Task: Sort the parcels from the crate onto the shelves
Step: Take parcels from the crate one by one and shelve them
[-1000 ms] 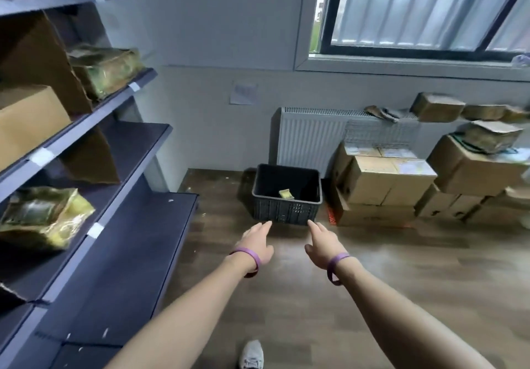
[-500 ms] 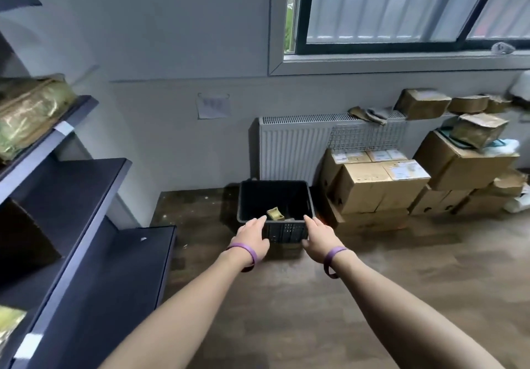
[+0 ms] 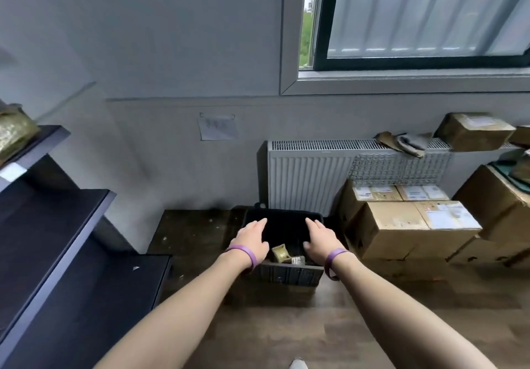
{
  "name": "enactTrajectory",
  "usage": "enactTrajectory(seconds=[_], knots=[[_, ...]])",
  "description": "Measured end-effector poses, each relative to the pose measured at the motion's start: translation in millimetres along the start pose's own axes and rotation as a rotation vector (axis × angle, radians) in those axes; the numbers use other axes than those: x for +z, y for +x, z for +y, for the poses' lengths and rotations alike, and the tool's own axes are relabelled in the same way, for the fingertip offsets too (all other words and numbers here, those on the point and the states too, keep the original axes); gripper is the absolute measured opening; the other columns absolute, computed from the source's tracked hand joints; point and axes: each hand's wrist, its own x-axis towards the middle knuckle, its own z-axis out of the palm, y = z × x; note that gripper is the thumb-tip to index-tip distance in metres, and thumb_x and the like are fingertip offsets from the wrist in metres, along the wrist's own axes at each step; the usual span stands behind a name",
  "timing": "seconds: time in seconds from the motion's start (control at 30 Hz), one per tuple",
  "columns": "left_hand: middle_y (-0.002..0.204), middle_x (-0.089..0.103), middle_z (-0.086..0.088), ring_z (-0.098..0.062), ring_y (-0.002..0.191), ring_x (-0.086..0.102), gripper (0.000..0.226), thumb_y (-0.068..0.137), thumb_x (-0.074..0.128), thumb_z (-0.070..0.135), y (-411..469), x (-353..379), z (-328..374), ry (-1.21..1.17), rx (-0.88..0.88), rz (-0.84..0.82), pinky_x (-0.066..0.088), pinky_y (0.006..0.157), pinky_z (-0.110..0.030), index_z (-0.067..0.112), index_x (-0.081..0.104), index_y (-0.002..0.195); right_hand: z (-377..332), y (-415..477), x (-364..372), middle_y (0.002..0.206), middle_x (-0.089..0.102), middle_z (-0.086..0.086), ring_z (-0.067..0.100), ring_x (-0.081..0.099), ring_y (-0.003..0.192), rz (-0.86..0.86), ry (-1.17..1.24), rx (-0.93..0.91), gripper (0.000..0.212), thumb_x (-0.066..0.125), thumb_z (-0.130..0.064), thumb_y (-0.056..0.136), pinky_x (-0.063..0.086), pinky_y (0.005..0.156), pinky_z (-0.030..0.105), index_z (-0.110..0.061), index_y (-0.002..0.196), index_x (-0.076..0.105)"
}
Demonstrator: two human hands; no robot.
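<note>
1. Head view: my left grip [image 3: 252, 239] and right grip [image 3: 321, 242] are both released, fingers straight, over the crate [image 3: 286, 274]. A parcel [image 3: 280, 253] lies inside, between them.
2. Risk, I judge: the small parcel could slip from a loose pinch, or my wrists could catch the crate's rim.

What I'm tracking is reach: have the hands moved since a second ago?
Yes. Left hand and right hand went forward, from short of the crate to over it.
</note>
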Motion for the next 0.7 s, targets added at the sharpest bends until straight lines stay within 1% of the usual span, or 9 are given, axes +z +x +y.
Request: enactTrajectory(seconds=[0.07,0.17,0.27,0.37,0.57,0.7], knots=[[0.157,0.024,0.001,-0.021,0.143,0.025,0.065,0.092,0.048,0.02,28,-6,11,-0.005,-0.024,0.008,0.026,0.116,-0.042,0.025,0.022,0.151,9,34,-14,0.158,0.021,0.011,0.034,0.026,0.143,-0.022,-0.013,-0.015,0.071,0.049,-0.018,0.091,0.029,0.115,0.043,-0.015,0.153,0.015],[0.157,0.023,0.002,-0.021,0.143,0.024,0.065,0.091,0.047,0.02,60,-10,21,-0.005,-0.054,-0.013,0.026,0.116,-0.042,0.025,0.022,0.151,16,74,-28,0.156,0.024,0.01,0.036,0.031,0.139,-0.057,-0.01,-0.02,0.07,0.048,-0.019,0.09,0.033,0.112,0.043,-0.015,0.153,0.017],[0.159,0.019,0.0,-0.021,0.146,0.018,0.066,0.091,0.046,0.02,92,-13,24,-0.016,-0.095,-0.037,0.023,0.117,-0.043,0.026,0.02,0.151,18,105,-32,0.158,0.02,0.01,0.034,0.027,0.142,-0.109,-0.018,-0.026,0.07,0.047,-0.019,0.091,0.031,0.113,0.043,-0.016,0.153,0.015],[0.159,0.018,0.0,-0.02,0.146,0.016,0.065,0.092,0.045,0.02,132,-19,26,-0.031,-0.098,-0.038,0.022,0.118,-0.043,0.026,0.02,0.151,21,145,-35,0.158,0.02,0.01,0.035,0.028,0.141,-0.141,-0.019,-0.013,0.069,0.047,-0.02,0.092,0.032,0.113,0.043,-0.016,0.153,0.015],[0.158,0.021,-0.001,-0.023,0.145,0.021,0.065,0.092,0.047,0.021,214,-22,9,-0.026,-0.112,-0.11,0.025,0.116,-0.044,0.025,0.02,0.151,16,212,-31,0.156,0.024,0.01,0.037,0.032,0.138,-0.183,-0.008,0.024,0.069,0.047,-0.02,0.091,0.034,0.111,0.044,-0.016,0.153,0.017],[0.157,0.022,0.0,-0.024,0.142,0.026,0.065,0.093,0.046,0.02,273,-18,-6,-0.037,-0.115,-0.184,0.028,0.115,-0.044,0.026,0.019,0.151,14,258,-28,0.158,0.022,0.01,0.034,0.027,0.142,-0.198,-0.011,0.061,0.069,0.046,-0.02,0.092,0.031,0.113,0.044,-0.014,0.153,0.015]])
